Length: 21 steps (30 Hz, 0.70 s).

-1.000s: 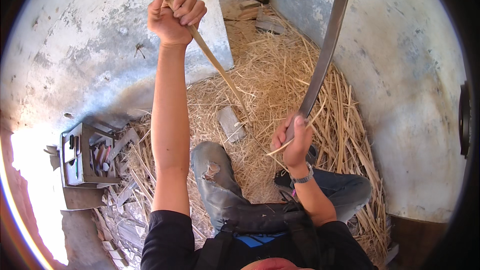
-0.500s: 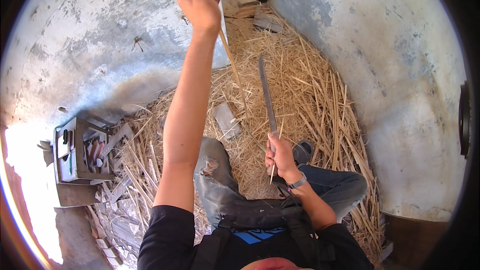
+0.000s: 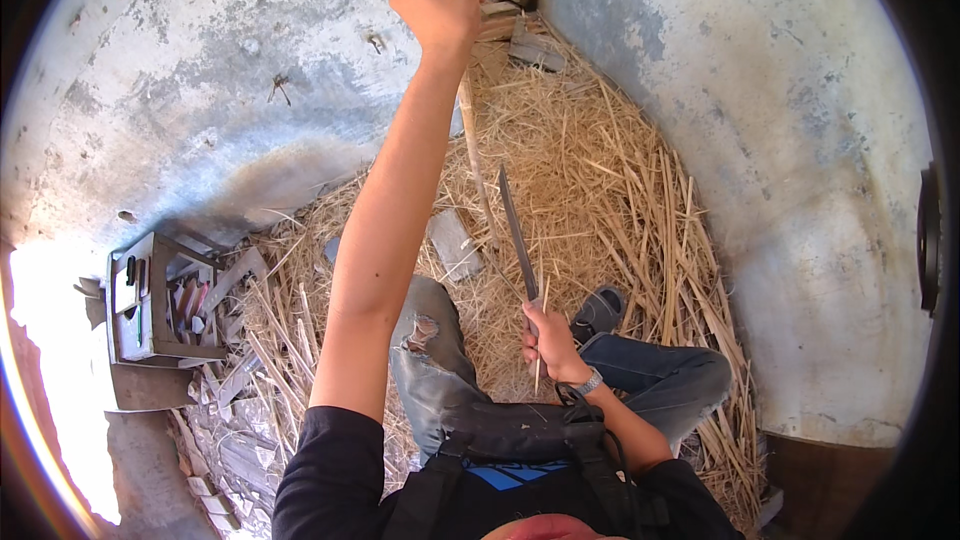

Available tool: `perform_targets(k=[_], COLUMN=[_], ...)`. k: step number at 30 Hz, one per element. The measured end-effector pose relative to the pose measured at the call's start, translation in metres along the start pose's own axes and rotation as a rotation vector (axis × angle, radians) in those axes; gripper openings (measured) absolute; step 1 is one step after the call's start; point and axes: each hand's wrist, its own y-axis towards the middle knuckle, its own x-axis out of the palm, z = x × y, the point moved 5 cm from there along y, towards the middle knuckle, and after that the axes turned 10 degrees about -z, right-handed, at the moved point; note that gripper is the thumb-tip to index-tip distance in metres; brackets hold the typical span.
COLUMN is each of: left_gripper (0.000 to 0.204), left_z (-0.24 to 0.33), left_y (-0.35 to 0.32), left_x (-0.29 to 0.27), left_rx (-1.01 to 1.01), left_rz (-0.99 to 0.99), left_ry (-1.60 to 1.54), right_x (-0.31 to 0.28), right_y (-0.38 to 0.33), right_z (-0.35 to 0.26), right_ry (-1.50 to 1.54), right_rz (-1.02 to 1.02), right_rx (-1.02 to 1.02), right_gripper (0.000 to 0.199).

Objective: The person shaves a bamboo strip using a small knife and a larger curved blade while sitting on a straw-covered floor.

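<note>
Raised high at the top, my left hand (image 3: 437,0) is closed around a long, narrow bamboo strip (image 3: 472,135). The strip runs down behind my wrist toward the floor, and its lower part is hard to follow against the straw. Low in the middle, my right hand (image 3: 553,342) grips a long knife (image 3: 515,230) with a dark blade that points up and slightly left. A short pale sliver (image 3: 543,292) is pinched in the same hand beside the blade. The knife's handle is mostly covered by my fingers.
Straw-like shavings (image 3: 560,190) cover the floor, with long strips (image 3: 670,290) along the right wall. A flat grey block (image 3: 455,244) lies by my knee. At left stands a small wooden cabinet (image 3: 155,340) holding odds and ends. Wood pieces (image 3: 535,48) fill the far corner.
My left hand has shifted right and turned, with the bamboo strip now showing above it. My right hand has come slightly down and left, bringing the knife lower.
</note>
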Motion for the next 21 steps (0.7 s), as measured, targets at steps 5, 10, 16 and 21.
perform_targets(k=[5, 10, 16, 21], left_gripper=[0.039, 0.032, 0.025, 0.03], left_z=[-0.007, -0.012, -0.001, 0.013], left_y=[0.007, 0.006, -0.017, -0.033], left_x=[-0.015, -0.031, -0.009, -0.006], left_rx=[-0.101, -0.234, -0.048, 0.047], left_rz=[0.215, 0.253, -0.227, -0.278], left_ry=[0.014, -0.162, -0.34, 0.061], right_x=[-0.003, -0.011, -0.023, -0.021], right_y=[-0.002, -0.006, -0.01, -0.01], right_z=[0.002, 0.005, 0.005, -0.003], right_ry=[0.033, 0.078, 0.035, -0.003], right_rz=[0.012, 0.005, 0.077, 0.058], right_rx=[-0.01, 0.0, -0.02, -0.021], right_gripper=[0.03, 0.03, 0.034, 0.04])
